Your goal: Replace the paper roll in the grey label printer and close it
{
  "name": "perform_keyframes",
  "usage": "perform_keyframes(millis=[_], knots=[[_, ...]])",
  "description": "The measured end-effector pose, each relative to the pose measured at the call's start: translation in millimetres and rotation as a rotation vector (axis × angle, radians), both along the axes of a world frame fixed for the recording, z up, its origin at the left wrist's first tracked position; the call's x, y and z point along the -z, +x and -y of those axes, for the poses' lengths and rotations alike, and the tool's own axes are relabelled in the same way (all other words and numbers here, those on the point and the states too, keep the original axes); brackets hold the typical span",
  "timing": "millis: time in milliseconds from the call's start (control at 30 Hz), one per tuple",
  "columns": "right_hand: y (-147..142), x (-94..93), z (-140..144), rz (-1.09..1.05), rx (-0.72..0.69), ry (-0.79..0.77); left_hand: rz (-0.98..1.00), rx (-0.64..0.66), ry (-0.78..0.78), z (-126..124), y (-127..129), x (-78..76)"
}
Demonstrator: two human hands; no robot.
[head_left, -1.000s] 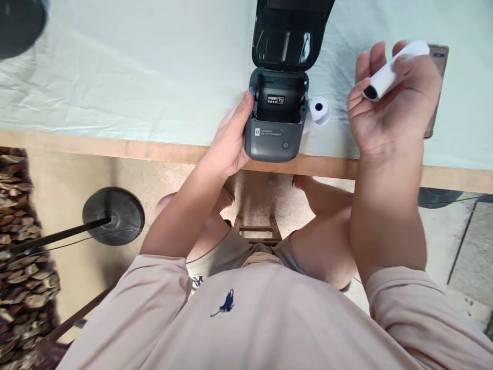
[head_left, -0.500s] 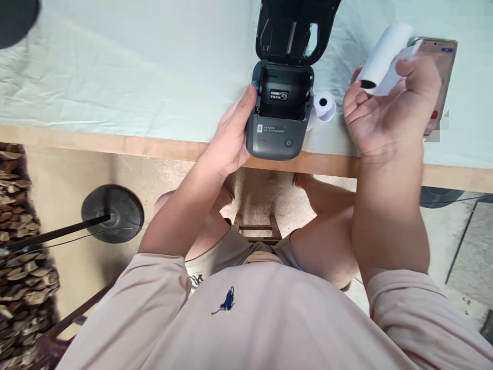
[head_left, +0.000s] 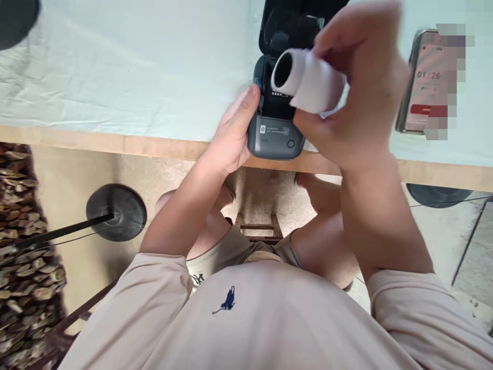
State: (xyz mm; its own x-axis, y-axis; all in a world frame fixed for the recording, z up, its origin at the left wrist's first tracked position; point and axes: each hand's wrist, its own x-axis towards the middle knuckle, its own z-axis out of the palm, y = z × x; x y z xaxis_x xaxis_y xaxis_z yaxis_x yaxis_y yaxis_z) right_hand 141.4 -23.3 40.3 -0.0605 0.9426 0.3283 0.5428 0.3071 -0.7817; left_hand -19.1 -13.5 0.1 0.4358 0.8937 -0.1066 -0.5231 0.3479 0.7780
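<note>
A dark grey label printer (head_left: 275, 141) stands at the table's front edge with its black lid (head_left: 281, 31) raised and its paper bay showing. My left hand (head_left: 236, 128) grips the printer's left side, thumb at the bay's rim. Over the bay, my right hand (head_left: 358, 103) holds a white paper roll (head_left: 319, 85) between thumb and fingers. The roll is tilted, its dark hollow core facing left, and it covers much of the bay. Whether it touches the printer I cannot tell. The smaller roll beside the printer is hidden behind my right hand.
A phone (head_left: 423, 87) with a lit timer screen lies right of my right hand. Pale cloth (head_left: 134, 72) covers the table, whose wooden edge (head_left: 154, 146) runs across in front of me. Below stand round black stand bases (head_left: 115, 213); stacked firewood (head_left: 26, 246) is at the left.
My right hand has moved left from beside the phone to above the printer's bay, turning the paper roll over as it came. My left hand has stayed on the printer.
</note>
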Motion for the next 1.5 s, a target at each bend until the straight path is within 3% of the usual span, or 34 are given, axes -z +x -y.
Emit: perform_keyframes(millis=[100, 167, 333, 433, 500, 667, 767, 833, 1000, 1133, 1300, 1500], knots=[[-6, -0.8, 0, 0.408, 0.023, 0.111, -0.019, -0.003, 0.041, 2, 1, -1.7], [-5, 1.7, 0, 0.555, 0.051, 0.14, -0.012, -0.006, 0.049, 2, 1, -1.1], [-2, 10.0, 4, 0.526, 0.08, 0.391, 0.01, 0.02, -0.014, -1, -3, 2.7], [0, 10.8, 8, 0.538, -0.064, 0.449, 0.0, 0.034, 0.0, -3, -5, 3.2], [3, 9.0, 8, 0.43, -0.117, 0.463, -0.043, 0.022, 0.019, -3, -7, 2.8], [4, 5.7, -2, 0.04, 0.135, 0.345, -0.103, 0.057, 0.048, 0, -6, 1.2], [-2, 3.3, -8, -0.234, 0.102, 0.289, -0.123, 0.049, 0.043, 1, -7, 0.9], [-6, -1.4, -8, -0.282, 0.058, 0.262, -0.142, 0.035, 0.035, 1, -8, 0.9], [-9, -14.4, 3, -0.124, 0.012, 0.077, -0.106, 0.051, 0.058, 2, -8, -0.7], [-11, -16.0, 8, 0.123, -0.145, -0.033, -0.05, 0.012, 0.065, 4, -6, -1.9], [-15, -15.8, 10, 0.168, -0.229, -0.039, -0.06, 0.018, 0.065, 5, -10, -0.2], [-11, -17.0, 10, 0.227, -0.178, 0.028, 0.06, 0.079, -0.024, 3, -6, -6.6]])
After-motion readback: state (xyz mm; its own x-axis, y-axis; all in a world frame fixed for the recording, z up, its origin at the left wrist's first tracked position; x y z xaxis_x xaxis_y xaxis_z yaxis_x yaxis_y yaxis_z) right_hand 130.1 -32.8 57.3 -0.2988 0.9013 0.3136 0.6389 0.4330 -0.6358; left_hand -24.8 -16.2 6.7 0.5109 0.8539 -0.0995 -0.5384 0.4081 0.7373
